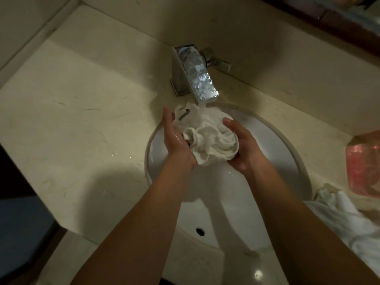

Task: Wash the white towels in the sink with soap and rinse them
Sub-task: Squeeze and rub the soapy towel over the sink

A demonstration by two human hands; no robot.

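A bunched, wet white towel [207, 136] is held between both hands above the round white sink [273, 145], right under the spout of the chrome waterfall faucet [193, 73], from which water runs onto it. My left hand [174, 140] cups the towel's left side, with its fingers underneath and out of sight. On the other side, my right hand [242, 145] grips the towel with its thumb pressed on top.
More white towels [347, 219] lie heaped on the counter at the sink's right edge. Behind them stands a pink translucent container [364, 165]. The beige marble counter [82, 124] stretches to the left, with water drops near the basin. A dark-framed mirror runs along the top right.
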